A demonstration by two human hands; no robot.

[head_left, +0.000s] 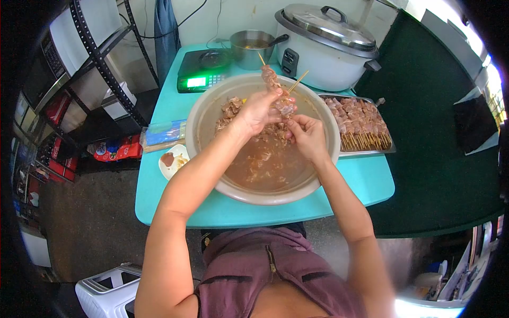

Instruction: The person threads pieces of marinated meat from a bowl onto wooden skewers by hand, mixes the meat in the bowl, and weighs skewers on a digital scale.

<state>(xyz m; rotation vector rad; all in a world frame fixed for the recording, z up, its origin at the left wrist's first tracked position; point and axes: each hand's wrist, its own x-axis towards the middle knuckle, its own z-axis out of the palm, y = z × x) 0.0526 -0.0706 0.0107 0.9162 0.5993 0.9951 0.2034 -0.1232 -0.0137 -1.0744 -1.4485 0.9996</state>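
Note:
Over a wide basin [193, 119], my left hand [258, 110] is closed around bamboo skewers. One skewer with raw meat [270, 77] threaded on it points up and away. A second skewer [299, 80] slants to the right, with pieces of meat [285, 107] near its lower part. Just below, my right hand [307, 137] has thumb and fingers pinched on a piece of meat at the lower end; its exact grip is partly hidden. Brownish marinade [260, 167] fills the basin, and loose meat chunks [230, 108] are heaped at its far left.
Right of the basin, a metal tray [393, 148] holds rows of skewered meat. Behind stand a lit scale [204, 69], a pot [249, 55] with a handle, and a rice cooker [328, 58]. A small white dish [177, 153] and packaged skewers [161, 137] lie left on the turquoise table [164, 209].

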